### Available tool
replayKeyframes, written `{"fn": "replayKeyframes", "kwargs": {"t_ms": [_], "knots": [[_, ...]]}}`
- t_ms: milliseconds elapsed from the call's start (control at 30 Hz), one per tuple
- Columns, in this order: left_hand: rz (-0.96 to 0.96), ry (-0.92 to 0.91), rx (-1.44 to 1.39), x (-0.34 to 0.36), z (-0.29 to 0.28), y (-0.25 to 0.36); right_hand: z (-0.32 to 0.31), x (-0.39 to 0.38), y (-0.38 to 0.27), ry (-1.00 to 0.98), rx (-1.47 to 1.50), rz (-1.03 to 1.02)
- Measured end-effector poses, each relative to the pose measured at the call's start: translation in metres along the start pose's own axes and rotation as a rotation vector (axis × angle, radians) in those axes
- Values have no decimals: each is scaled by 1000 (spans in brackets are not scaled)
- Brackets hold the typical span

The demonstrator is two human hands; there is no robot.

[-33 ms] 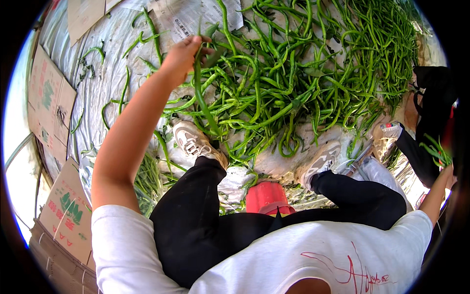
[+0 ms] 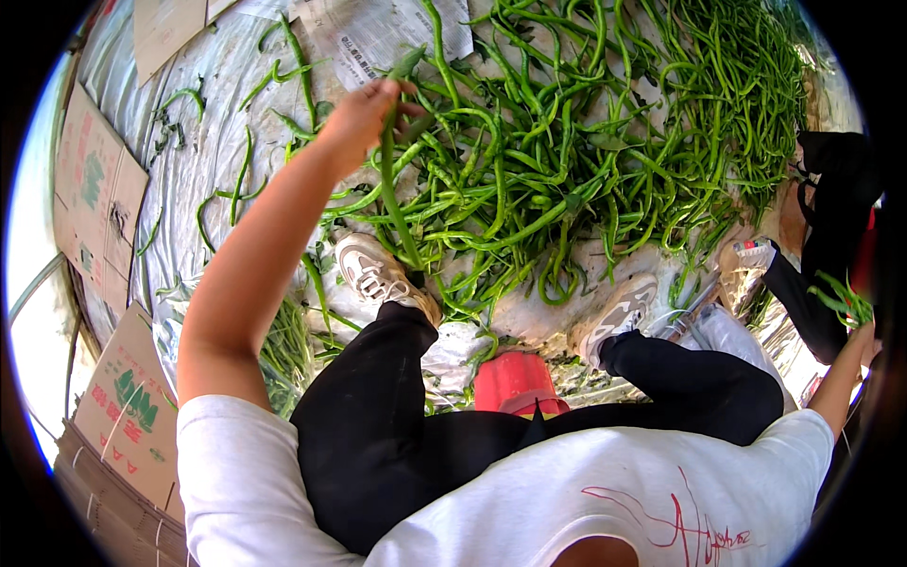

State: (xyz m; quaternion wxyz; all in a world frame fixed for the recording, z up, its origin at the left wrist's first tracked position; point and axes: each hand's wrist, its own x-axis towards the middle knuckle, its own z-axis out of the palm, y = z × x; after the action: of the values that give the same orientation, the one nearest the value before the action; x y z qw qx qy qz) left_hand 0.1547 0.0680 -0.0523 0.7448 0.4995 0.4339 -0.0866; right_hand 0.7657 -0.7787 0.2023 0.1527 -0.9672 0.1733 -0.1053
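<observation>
My left hand (image 2: 364, 118) is stretched far forward and shut on one long green pepper (image 2: 392, 194) that hangs down from it over the edge of a big pile of long green peppers (image 2: 586, 142). At the right rim, my right hand (image 2: 858, 338) is raised and grips a small bunch of green peppers (image 2: 836, 298); the fingers are partly cut off by the picture's edge. I sit on a red stool (image 2: 515, 383) in black trousers, with my pale shoes (image 2: 378, 274) at the pile's near edge.
The peppers lie on a silvery plastic sheet (image 2: 203, 123) with newspaper (image 2: 378, 38) at the top. Flat cardboard boxes (image 2: 94, 180) line the left side. Another person's dark leg and white shoe (image 2: 751, 255) are at the right, by a black bag (image 2: 841, 180).
</observation>
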Motion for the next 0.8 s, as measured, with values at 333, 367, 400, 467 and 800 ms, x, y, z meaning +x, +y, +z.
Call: {"fn": "replayKeyframes", "kwargs": {"t_ms": [333, 367, 400, 467, 800], "knots": [[374, 148, 850, 41, 29, -2, 39, -127, -143, 124, -99, -803], [363, 291, 797, 50, 28, 0, 86, -188, -181, -56, 1, -879], [340, 403, 810, 65, 17, -7, 135, -305, -249, -346, 255, -903], [280, 479, 980, 97, 38, -11, 139, -433, -325, -626, 185, -999], [45, -63, -226, 36, -4, 39, 338, -620, -422, -1089, 16, -1199]]}}
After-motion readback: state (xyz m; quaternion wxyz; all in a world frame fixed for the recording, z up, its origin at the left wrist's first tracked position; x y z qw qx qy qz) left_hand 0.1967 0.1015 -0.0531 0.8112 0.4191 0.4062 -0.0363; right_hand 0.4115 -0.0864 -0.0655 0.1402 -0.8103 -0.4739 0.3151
